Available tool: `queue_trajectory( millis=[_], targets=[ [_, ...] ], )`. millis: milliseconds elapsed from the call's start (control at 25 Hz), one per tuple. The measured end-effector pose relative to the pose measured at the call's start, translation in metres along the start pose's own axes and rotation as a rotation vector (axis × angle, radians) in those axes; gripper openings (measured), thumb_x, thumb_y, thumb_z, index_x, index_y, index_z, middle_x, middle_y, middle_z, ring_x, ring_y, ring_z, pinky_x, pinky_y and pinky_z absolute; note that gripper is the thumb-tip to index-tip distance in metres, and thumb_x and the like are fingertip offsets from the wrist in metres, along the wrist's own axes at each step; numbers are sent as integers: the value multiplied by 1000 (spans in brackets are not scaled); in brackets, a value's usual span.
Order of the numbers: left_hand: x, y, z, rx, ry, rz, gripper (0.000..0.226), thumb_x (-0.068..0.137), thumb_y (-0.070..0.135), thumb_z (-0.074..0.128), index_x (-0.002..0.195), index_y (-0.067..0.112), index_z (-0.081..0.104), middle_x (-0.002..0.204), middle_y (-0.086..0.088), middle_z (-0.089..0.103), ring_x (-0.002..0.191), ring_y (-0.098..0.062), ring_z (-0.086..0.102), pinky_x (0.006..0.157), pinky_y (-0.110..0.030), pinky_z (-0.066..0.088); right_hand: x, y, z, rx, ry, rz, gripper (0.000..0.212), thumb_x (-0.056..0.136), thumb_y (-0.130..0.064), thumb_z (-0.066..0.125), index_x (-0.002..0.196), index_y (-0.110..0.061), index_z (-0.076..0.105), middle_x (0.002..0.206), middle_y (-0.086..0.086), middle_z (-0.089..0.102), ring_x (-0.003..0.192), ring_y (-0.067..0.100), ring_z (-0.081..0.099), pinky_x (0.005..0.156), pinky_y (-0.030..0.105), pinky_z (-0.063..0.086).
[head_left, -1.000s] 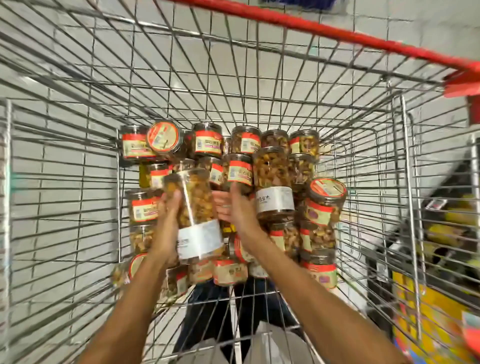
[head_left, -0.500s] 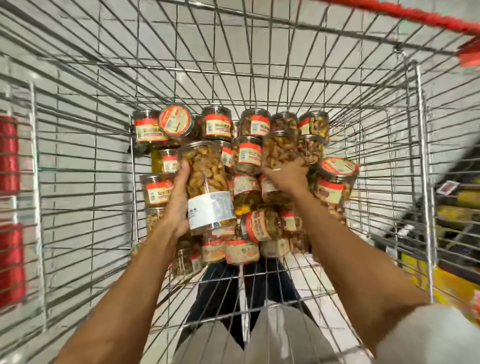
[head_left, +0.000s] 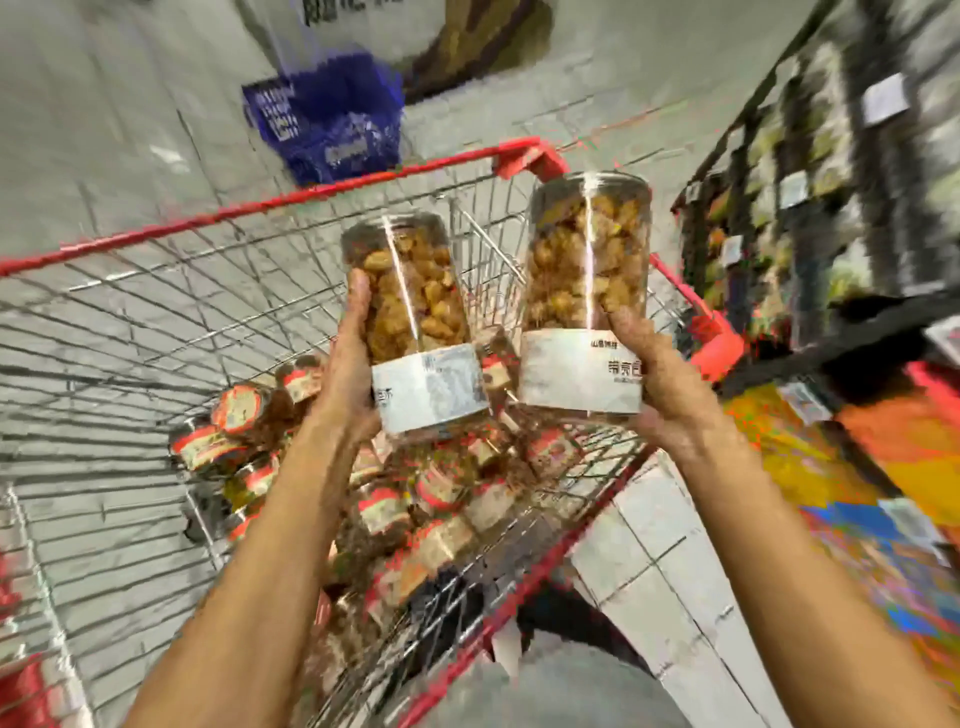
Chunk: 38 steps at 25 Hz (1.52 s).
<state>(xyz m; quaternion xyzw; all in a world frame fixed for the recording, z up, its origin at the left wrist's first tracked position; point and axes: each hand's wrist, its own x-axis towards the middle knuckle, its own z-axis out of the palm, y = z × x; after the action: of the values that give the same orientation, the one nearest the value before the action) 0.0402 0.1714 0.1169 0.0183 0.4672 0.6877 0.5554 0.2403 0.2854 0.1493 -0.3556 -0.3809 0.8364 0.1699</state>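
Head view: the left grip (head_left: 349, 374) wraps the left jar (head_left: 415, 312) from its 9 o'clock side, with the thumb lying up along the clear wall and the fingers hidden behind. This jar's long axis runs from 5 to 11 o'clock, white label end low and clear end up. The right grip (head_left: 660, 384) clasps the right jar (head_left: 587, 280) low on its 3 o'clock side, over the label edge. That jar stands nearly straight, 6 to 12 o'clock, label end down. Both hold golden-brown pieces and hang side by side above the cart (head_left: 260, 206), near each other but apart. Small jars (head_left: 384, 512) with red labels lie heaped in the cart at 6 o'clock. A blue basket (head_left: 327, 119) sits at 11 o'clock, and blurred shelves (head_left: 831, 156) stand at 2 o'clock.
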Motion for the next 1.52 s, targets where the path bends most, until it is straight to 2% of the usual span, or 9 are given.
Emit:
queue_trajectory(
  millis=[80, 160, 240, 400, 560, 760, 880, 1000, 1520],
  targets=[
    [-15, -7, 70, 18, -210, 14, 50, 92, 50, 40, 63, 31, 76, 66, 14, 72, 61, -1, 68, 56, -17, 54, -52, -26, -24, 308, 47, -191, 85, 24, -46, 92, 102, -19, 73, 105, 0, 69, 83, 20, 66, 93, 41, 50],
    [-27, -23, 129, -54, -479, -71, 40, 80, 53, 57, 88, 17, 73, 76, 4, 71, 66, -8, 67, 60, -19, 54, -97, -46, -49, 462, 94, -378, 65, 56, -49, 81, 113, -21, 65, 113, 2, 62, 94, 22, 58, 107, 42, 38],
    [-41, -53, 199, -43, -643, -137, 62, 66, 54, 70, 108, 11, 57, 81, -3, 66, 65, -13, 63, 62, -22, 54, -154, -64, -90, 474, 217, -537, 51, 73, -57, 54, 100, -18, 72, 101, 7, 71, 91, 23, 68, 88, 42, 54],
    [-85, -141, 328, 60, -840, -238, 65, 63, 53, 73, 114, 16, 53, 83, 1, 64, 66, -12, 61, 55, -21, 53, -282, -95, -189, 380, 355, -749, 57, 70, -59, 49, 98, -17, 74, 99, 6, 74, 89, 21, 71, 72, 36, 57],
    [-124, -219, 429, 368, -725, 118, 36, 88, 59, 43, 94, 29, 62, 68, 22, 70, 65, 5, 67, 54, -15, 54, -393, -123, -256, 241, 470, -849, 45, 75, -54, 47, 85, -22, 78, 93, 0, 75, 85, 15, 71, 71, 31, 57],
    [-182, -263, 551, 213, -1228, -276, 45, 83, 54, 49, 89, 15, 71, 81, -4, 70, 65, -15, 67, 64, -24, 56, -490, -152, -312, 62, 673, -975, 41, 76, -54, 48, 86, -28, 77, 91, -2, 75, 82, 13, 72, 68, 27, 57],
    [-193, -280, 609, 312, -1430, -371, 45, 83, 54, 51, 80, 16, 73, 76, 0, 71, 68, -13, 68, 68, -25, 56, -528, -181, -335, -26, 742, -1046, 39, 81, -54, 48, 92, -29, 76, 96, -3, 75, 86, 13, 71, 69, 28, 57],
    [-199, -292, 670, 449, -1454, -349, 43, 80, 55, 57, 90, 16, 72, 90, -2, 71, 86, -17, 66, 86, -38, 55, -557, -217, -360, -28, 791, -1072, 38, 84, -52, 51, 96, -25, 75, 101, 1, 74, 91, 16, 70, 73, 31, 57],
    [-183, -315, 839, 620, -1245, -253, 59, 76, 61, 63, 95, 7, 75, 105, -16, 71, 91, -32, 70, 63, -49, 57, -579, -348, -466, -92, 947, -915, 43, 78, -51, 65, 105, -16, 66, 93, 6, 74, 82, 20, 72, 76, 36, 58]
  ],
)
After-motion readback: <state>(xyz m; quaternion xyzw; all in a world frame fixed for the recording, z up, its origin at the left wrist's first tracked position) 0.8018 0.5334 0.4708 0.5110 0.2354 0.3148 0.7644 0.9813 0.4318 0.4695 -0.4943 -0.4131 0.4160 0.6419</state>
